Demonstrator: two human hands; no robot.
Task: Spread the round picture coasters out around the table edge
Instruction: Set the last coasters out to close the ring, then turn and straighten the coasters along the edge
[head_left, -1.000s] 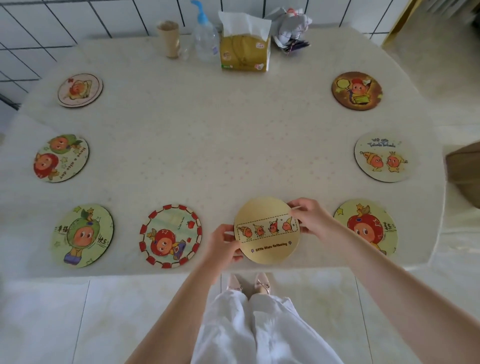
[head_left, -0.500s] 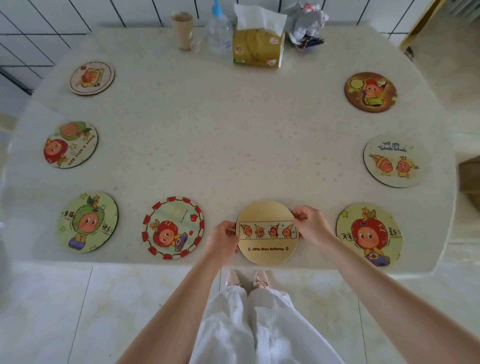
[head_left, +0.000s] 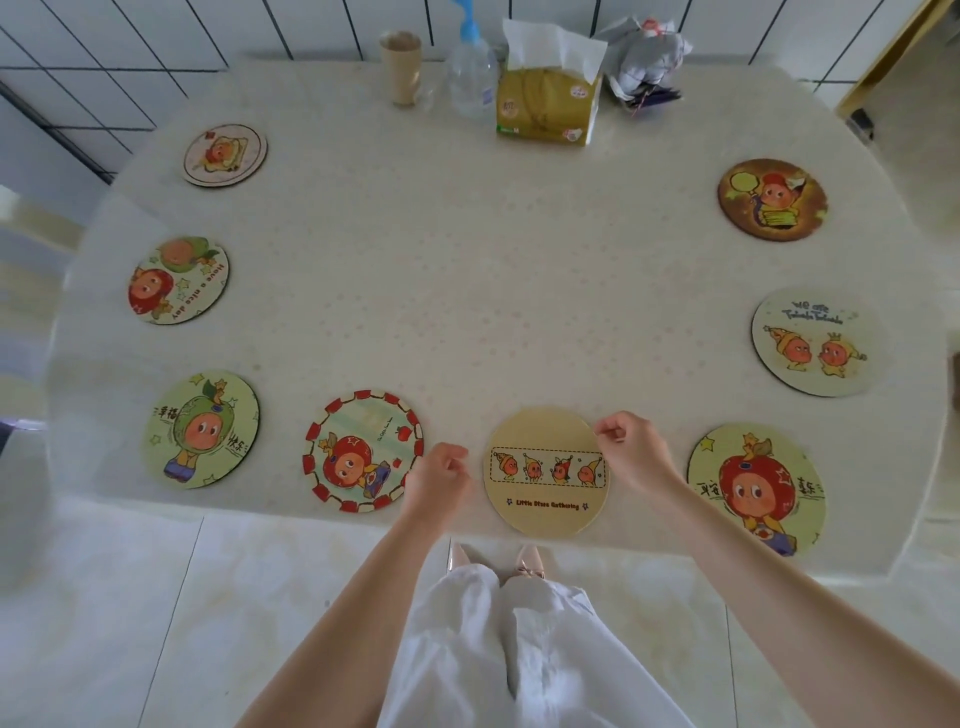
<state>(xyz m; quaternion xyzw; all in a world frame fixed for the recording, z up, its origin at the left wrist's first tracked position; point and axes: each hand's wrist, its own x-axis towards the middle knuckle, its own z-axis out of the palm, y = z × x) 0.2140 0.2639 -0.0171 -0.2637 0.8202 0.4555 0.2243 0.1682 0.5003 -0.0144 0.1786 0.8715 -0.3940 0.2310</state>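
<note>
Several round picture coasters lie around the edge of the cream table (head_left: 467, 270). A tan coaster (head_left: 545, 470) with a row of little figures lies flat at the near edge. My left hand (head_left: 439, 475) sits just left of it, fingers curled, holding nothing and apart from the coaster. My right hand (head_left: 631, 452) hovers at its upper right rim, fingers curled loosely, empty. A red-bordered coaster (head_left: 363, 451) lies left of my left hand. A coaster with a red apple figure (head_left: 756, 488) lies to the right.
More coasters: green one (head_left: 202, 428), two-figure one (head_left: 179, 280), pale one (head_left: 225, 155), brown one (head_left: 772, 200), white one (head_left: 815, 343). At the far edge stand a paper cup (head_left: 400, 67), a pump bottle (head_left: 470, 73), a tissue pack (head_left: 548, 98) and a crumpled bag (head_left: 644, 62).
Both hands held the tan coaster and set it down at the near edge. Now they have let go and drawn slightly away from it.
</note>
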